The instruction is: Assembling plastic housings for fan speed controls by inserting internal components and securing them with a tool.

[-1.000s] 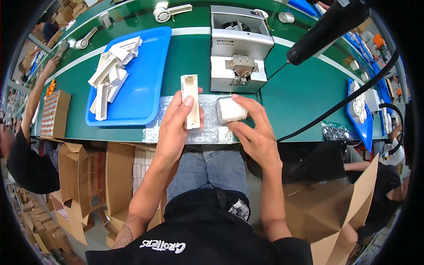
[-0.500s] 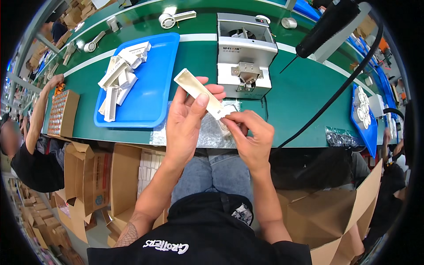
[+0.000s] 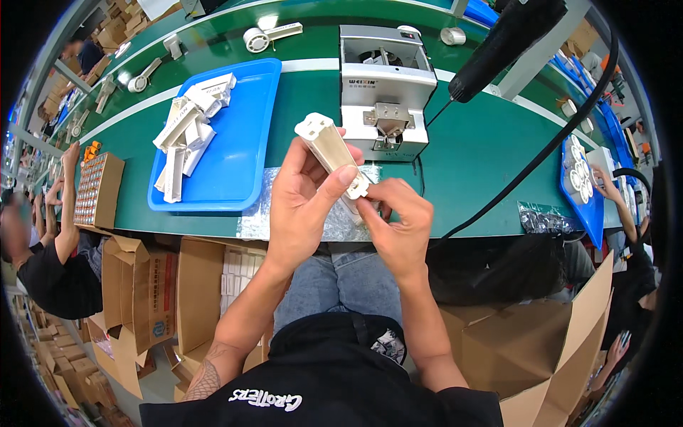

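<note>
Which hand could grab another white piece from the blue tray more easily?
Probably the left hand. The blue tray with its white pieces lies on that side of the table. But it grips the cream plastic part, while the right hand pinches the part's lower end, farther from the tray.

— What is the long cream housing made of?
— Smooth matt plastic, like the white pieces piled in the glossy blue plastic tray.
— And the bench?
— A green belt with a dull sheen, a crinkled silvery foil sheet, a grey metal box machine, brown corrugated cardboard cartons below.
</note>
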Available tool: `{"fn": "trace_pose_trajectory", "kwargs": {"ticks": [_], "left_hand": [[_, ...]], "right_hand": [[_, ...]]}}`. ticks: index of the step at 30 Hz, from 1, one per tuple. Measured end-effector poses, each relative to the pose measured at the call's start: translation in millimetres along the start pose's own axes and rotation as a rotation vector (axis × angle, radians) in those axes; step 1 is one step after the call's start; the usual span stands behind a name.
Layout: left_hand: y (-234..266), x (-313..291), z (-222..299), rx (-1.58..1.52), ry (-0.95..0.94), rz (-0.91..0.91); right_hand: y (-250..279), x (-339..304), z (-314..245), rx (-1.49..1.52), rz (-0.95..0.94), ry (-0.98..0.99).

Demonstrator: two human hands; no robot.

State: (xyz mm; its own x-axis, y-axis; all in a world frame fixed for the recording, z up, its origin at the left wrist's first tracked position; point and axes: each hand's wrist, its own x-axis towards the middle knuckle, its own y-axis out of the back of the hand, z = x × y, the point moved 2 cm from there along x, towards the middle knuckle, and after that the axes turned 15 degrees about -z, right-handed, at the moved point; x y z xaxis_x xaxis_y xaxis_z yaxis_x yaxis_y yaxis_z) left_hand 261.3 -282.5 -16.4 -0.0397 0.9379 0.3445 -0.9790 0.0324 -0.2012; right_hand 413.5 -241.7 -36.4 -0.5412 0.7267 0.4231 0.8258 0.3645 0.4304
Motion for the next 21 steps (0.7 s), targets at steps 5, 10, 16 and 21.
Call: {"fn": "trace_pose_trajectory", "kwargs": {"ticks": [5, 10, 16, 21], "left_hand": [[-3.6, -3.9, -10.6, 0.016, 0.050, -0.064], [-8.2, -10.3, -22.9, 0.105, 0.195, -0.158], [-8.6, -17.4, -32.9, 0.652, 0.017, -0.169], [2.6, -17.3, -37.9, 0.538, 0.067, -0.230]], "right_hand": [[11.5, -8.3, 6.8, 0.366, 0.085, -0.027], [29.4, 16.4, -6.2, 0.342, -0.090, -0.026], [47.4, 22.1, 6.6, 0.241, -0.205, 0.000], [48.5, 16.5, 17.1, 0.329, -0.153, -0.032]]}}
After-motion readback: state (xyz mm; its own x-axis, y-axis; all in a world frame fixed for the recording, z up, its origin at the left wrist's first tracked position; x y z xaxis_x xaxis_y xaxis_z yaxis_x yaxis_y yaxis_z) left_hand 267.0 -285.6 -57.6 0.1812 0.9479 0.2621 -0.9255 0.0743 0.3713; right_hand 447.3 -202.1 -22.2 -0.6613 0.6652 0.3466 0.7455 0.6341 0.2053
